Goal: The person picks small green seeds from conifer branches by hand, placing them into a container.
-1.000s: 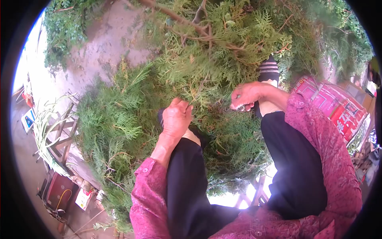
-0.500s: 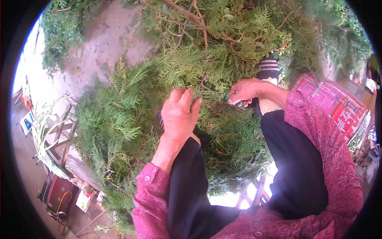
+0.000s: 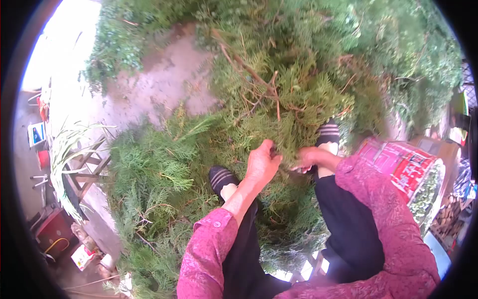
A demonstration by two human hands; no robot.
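My left hand (image 3: 263, 162) reaches into the heap of green cypress branches (image 3: 149, 174), its thumb and fingers bent together around a leafy cypress sprig (image 3: 283, 142). Close by on the right, my right hand (image 3: 309, 158) is curled shut, palm side down. Something small and pale shows under its fingers, too blurred to name. Just beyond both hands lies a bare brown branch (image 3: 254, 74) with forked twigs among flat, yellow-green foliage.
My striped shoes (image 3: 223, 179) stand amid the foliage. A pink and red printed bag (image 3: 398, 162) holding greenery sits at right beside a cardboard box (image 3: 438, 149). Long pale green leaves (image 3: 64, 154) hang over a wooden stand (image 3: 92, 172) at left, near a dark red box (image 3: 55, 234).
My left hand has moved right and closed on the foliage near my right hand, which stays curled. The view has shifted, showing more of my left shoe.
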